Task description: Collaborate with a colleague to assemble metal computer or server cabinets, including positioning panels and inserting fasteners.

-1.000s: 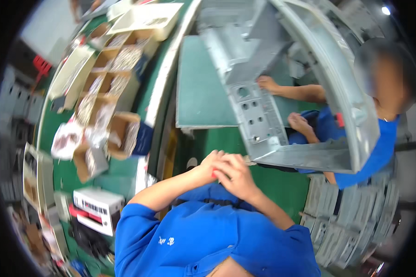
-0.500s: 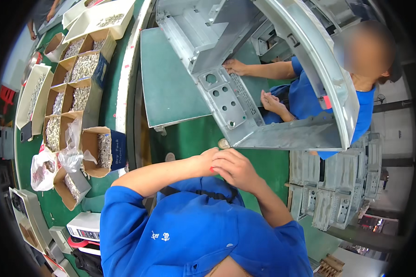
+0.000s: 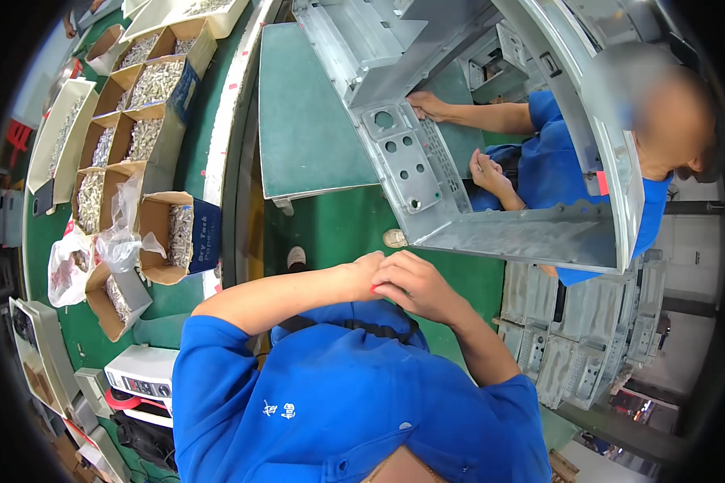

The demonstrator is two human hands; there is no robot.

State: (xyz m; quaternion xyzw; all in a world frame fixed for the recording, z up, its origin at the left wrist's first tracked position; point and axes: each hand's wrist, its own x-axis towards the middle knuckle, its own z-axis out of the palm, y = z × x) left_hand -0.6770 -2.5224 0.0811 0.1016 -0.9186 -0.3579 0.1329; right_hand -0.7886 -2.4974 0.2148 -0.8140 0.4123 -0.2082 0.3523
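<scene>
My left hand [image 3: 366,272] and my right hand [image 3: 413,283] meet in front of my body, below the near corner of a large grey sheet-metal housing [image 3: 499,245]. My right fingers are bent and pressed together over the left hand, with a small bit of red [image 3: 374,287] at their tips. What they hold, if anything, is too small to make out. The fingers of my left hand are mostly hidden behind the right. Neither hand touches the housing, whose perforated panel [image 3: 403,161] has several round holes.
Across the housing, a co-worker in blue has one hand [image 3: 428,106] at its panel. A green-topped table [image 3: 322,121] stands behind it. Left, a bench holds divided cardboard boxes [image 3: 141,121] of small metal parts and a white control unit [image 3: 141,370]. Metal housings [image 3: 580,330] are stacked right.
My view has shifted slightly, so the housing and co-worker appear farther right and the bench items higher. My hands stay together in nearly the same pose.
</scene>
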